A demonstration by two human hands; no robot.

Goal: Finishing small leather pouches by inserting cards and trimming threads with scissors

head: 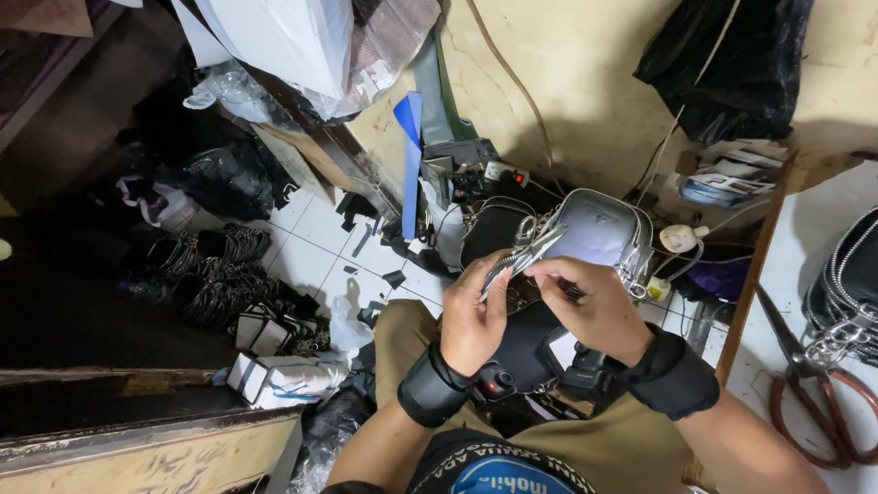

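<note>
The left hand [471, 316] has its fingers [485, 282] curled around the handles of small metal pliers [526, 254], while the right hand [594, 306] pinches what seems to be a thin chain piece by the plier tips, too small to tell surely. Both hands hover over the person's lap, just before a small grey bag [599, 229] with chain trim. Red-handled scissors [819, 402] lie on the white bench [777, 284] to the right, and bundled straps [215, 274] sit on the tiled floor [315, 242]
</note>
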